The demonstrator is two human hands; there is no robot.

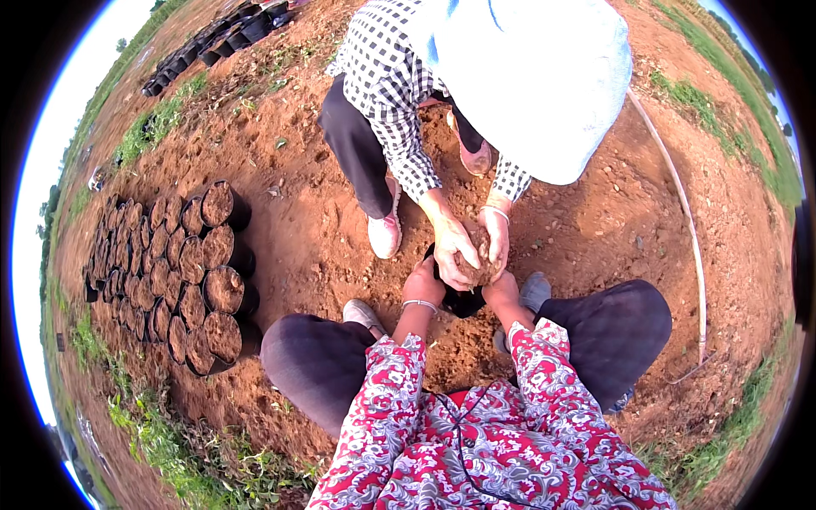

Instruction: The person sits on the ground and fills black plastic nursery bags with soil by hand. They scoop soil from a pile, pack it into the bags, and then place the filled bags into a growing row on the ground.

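Note:
Between my knees, a black plastic grow bag [460, 302] is held at its rim by both my hands. My left hand [423, 285], with a bracelet at the wrist, grips its left side. On the opposite side, my right hand [502, 294] holds the rim, its fingertips partly hidden. A co-worker facing me cups a clump of reddish soil [477, 255] in two hands [460, 245] just over the bag's opening. The far rim and the inside of the bag are largely covered by those hands. Loose soil [468, 350] lies on the ground below the bag.
Rows of soil-filled black bags [224, 290] stand at the left. More black containers [236, 38] are at the upper left. A long wooden handle [692, 236] lies on the ground at the right. The co-worker's pink shoe [385, 229] is beyond my left hand. Weeds [159, 446] grow at the lower left.

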